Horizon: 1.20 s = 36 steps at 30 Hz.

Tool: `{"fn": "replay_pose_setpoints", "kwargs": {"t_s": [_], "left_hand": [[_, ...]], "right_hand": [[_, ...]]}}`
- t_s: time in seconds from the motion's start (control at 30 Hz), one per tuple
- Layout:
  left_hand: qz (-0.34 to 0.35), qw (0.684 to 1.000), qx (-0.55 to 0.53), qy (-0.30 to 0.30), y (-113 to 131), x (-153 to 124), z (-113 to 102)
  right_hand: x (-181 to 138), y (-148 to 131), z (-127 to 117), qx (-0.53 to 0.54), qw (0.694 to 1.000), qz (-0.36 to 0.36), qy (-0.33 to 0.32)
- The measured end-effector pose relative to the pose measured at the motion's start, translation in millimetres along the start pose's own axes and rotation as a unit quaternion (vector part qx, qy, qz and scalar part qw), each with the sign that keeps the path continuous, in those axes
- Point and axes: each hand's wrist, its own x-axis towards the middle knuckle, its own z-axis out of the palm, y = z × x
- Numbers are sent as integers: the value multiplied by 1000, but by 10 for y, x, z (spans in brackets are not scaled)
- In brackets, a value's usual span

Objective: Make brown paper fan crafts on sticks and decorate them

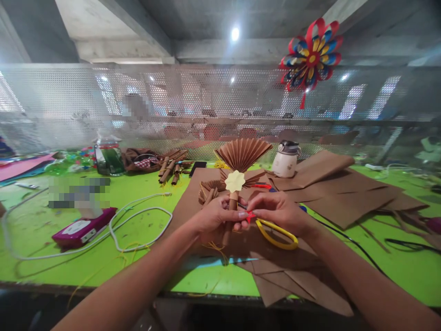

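My left hand (214, 215) is closed around the rolled handle of a pleated brown paper fan (243, 152), held upright. A pale yellow scalloped paper flower (234, 182) sits where the fan meets its handle. Beside the handle, my right hand (283, 210) pinches a small red paper piece (250, 216), and the left fingertips are very close to it; whether they grip it too I cannot tell. Below the right hand lies a yellow scissors handle (277, 238); its blades are hidden. Smaller pleated brown paper (212, 186) lies behind the left hand.
Brown paper sheets (330, 184) spread across the right of the green table (144, 220). A bottle (285, 160), a glass jar (109, 156) and rolled brown tubes (168, 170) stand or lie behind. At left are a purple power strip (82, 230) and white cable (141, 248).
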Motion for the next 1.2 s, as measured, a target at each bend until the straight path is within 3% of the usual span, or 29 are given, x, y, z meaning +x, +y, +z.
{"fn": "replay_pose_setpoints", "kwargs": {"t_s": [0.27, 0.37, 0.63, 0.93, 1.2], "left_hand": [[3, 999, 5, 37, -6, 23, 2], [12, 996, 31, 78, 0, 32, -6], [-19, 990, 113, 87, -3, 33, 81], [30, 984, 65, 164, -18, 61, 24], [40, 979, 53, 192, -21, 67, 49]], "right_hand": [[-28, -44, -61, -52, 998, 2, 20], [-24, -32, -106, -79, 996, 44, -2], [9, 45, -88, -75, 987, 136, -28], [-4, 111, -15, 35, 984, 160, 71], [5, 187, 116, 37, 982, 129, 132]]}}
